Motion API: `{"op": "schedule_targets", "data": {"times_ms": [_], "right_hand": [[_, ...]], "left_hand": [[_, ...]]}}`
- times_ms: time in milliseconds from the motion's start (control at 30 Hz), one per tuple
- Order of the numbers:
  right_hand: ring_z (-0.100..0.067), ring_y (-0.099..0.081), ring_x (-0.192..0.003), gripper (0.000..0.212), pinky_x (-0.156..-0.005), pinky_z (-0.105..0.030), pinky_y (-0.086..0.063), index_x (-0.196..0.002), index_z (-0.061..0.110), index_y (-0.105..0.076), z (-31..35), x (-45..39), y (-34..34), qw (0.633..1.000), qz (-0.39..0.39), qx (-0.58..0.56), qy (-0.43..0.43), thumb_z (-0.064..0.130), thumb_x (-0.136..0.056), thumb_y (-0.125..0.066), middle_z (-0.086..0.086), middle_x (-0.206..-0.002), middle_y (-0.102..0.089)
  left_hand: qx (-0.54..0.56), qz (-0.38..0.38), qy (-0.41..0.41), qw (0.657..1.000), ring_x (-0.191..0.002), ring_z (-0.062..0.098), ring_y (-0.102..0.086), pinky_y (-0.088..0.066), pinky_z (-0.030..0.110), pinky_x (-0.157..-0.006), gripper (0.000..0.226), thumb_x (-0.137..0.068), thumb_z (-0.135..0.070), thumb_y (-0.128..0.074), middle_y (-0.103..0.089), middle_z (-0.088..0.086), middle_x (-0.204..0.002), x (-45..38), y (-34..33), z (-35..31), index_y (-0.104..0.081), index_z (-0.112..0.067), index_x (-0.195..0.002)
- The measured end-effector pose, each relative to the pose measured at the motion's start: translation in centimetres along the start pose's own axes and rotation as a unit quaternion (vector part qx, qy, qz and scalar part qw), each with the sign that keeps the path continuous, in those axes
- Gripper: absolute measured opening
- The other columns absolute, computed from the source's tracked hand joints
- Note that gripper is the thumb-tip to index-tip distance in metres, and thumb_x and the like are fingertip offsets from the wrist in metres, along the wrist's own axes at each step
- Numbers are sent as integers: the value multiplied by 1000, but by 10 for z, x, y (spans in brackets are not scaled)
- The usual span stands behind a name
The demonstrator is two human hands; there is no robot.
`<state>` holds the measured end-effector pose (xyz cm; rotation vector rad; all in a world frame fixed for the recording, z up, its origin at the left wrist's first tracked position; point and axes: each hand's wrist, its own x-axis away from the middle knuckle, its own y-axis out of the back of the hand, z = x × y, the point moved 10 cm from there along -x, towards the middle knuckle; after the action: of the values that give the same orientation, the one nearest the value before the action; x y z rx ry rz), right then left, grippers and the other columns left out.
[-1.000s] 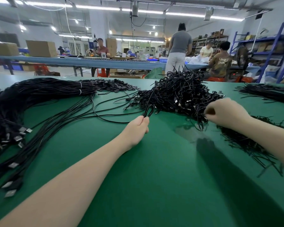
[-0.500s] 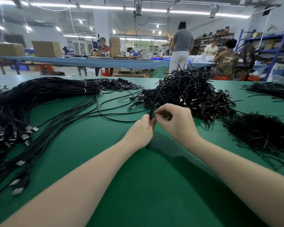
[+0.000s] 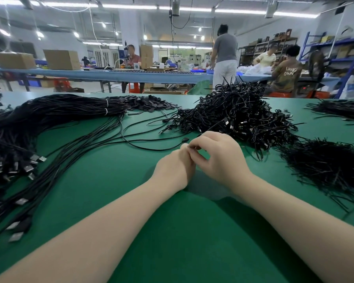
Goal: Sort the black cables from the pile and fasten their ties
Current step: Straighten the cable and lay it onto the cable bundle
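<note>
while both hands' curled fingers point(image 3: 194, 145) pinch a black cable point(image 3: 151, 147), a distant shirt point(image 3: 289, 72) reads "own".

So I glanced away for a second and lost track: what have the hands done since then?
The right hand left the tangled pile, came across to the left hand, and now both pinch the same thin cable between their fingertips. The left hand kept its hold throughout. The tied bundle and loose ties lie as before.

Cardboard boxes point(image 3: 61, 59), seated workers point(image 3: 286, 75)
</note>
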<state>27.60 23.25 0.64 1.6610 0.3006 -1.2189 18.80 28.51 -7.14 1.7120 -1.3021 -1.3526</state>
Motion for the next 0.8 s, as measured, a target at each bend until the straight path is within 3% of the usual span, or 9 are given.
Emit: {"op": "schedule_targets", "data": {"times_ms": [67,167,233,333,433,567,633,700,800], "right_hand": [[-26,-62,-76,6,-67,-36,-46,-79,14,-71,7,-9,0,995,48,81,34,20,-81,-69,-1,-81,-65],[-18,-58,-89,11,-75,-33,-45,-81,27,-70,-9,-24,-7,978,181,106,-10,34,-84,-62,8,-89,-63],[-7,-59,-83,8,-73,-28,-50,-77,32,-68,-32,-26,-7,961,260,56,-70,36,-83,-64,13,-83,-63],[6,-59,-65,12,-62,-9,-44,-73,30,-70,-69,-8,-9,909,369,-78,-178,37,-83,-69,16,-69,-68],[-6,-63,-73,15,-68,-23,-46,-84,28,-76,-93,24,-16,824,416,-231,-306,39,-85,-67,9,-87,-74],[-10,-60,-66,21,-58,-21,-47,-80,22,-76,-95,49,-35,724,355,-421,-415,38,-65,-76,0,-81,-70],[-11,-63,-63,7,-55,-22,-51,-75,22,-74,-90,54,-47,663,302,-512,-456,27,-71,-73,2,-77,-69],[-13,-66,-61,8,-56,-23,-53,-78,21,-70,-81,55,-57,607,249,-585,-477,20,-71,-67,3,-72,-69],[-13,-66,-61,16,-60,-24,-54,-85,18,-65,-72,52,-67,597,201,-606,-487,25,-71,-68,2,-71,-69]], "left_hand": [[-113,-3,2,994,-98,27,-62,-34,30,-63,25,-98,-18,-31,-58,4,-113,-1,-3,-2,-43,-12,-119],[-172,-31,-1,985,-90,29,-66,-30,31,-62,26,-102,-33,-27,-65,2,-102,2,8,-7,-47,-17,-109],[-223,-65,-85,969,-86,30,-64,-26,33,-62,27,-103,-36,-29,-65,3,-98,4,13,-27,-48,-17,-109],[-220,-79,-209,950,-78,30,-62,-23,33,-61,14,-99,-29,-40,-64,2,-88,17,19,-55,-48,-17,-99],[-163,-93,-295,937,-57,28,-58,-28,30,-55,12,-90,-21,-54,-61,3,-68,33,28,-74,-54,-12,-82],[-71,-119,-298,944,-56,31,-52,-30,32,-55,27,-92,-24,-33,-58,5,-65,41,42,-76,-52,-9,-79],[-6,-127,-268,955,-59,33,-50,-22,33,-58,23,-96,-22,-37,-57,7,-68,39,47,-70,-50,-7,-84],[76,-128,-219,964,-63,31,-49,-18,34,-57,20,-100,-24,-41,-54,3,-70,33,48,-57,-48,-8,-89],[209,-135,-124,961,-59,17,-48,-25,36,-54,22,-102,-32,-38,-47,-8,-63,23,47,-33,-43,-17,-87]]}}
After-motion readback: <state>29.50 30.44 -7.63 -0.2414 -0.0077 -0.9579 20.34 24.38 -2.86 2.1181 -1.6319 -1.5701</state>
